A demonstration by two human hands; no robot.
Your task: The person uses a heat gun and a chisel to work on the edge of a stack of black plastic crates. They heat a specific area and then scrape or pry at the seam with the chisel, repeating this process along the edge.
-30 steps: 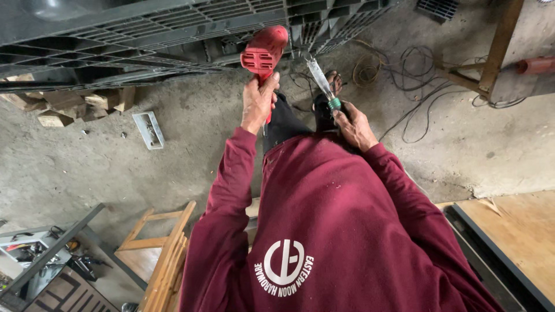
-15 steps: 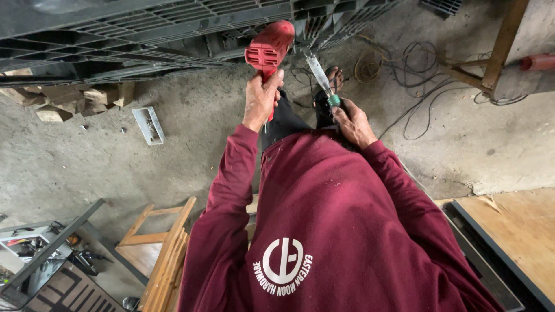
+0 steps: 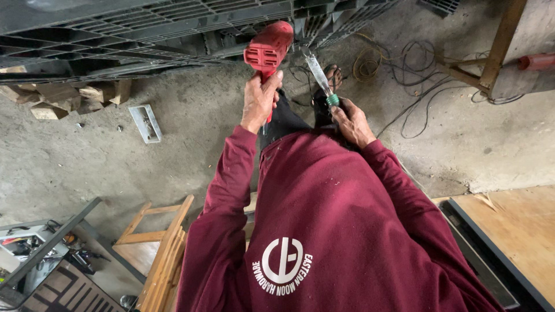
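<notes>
— Hands first, seen from the head camera: the left hand, upper middle of the frame, is wrapped round the handle of a red power drill that points at a dark metal rack along the top.

— And the right hand?

— Just right of it, closed on a green-handled clear screwdriver. Judging by that, he's lining up; steadying the drill seems next.

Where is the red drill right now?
In the head view, the red drill is top centre, gripped by the left hand, against the dark metal grating.
</notes>
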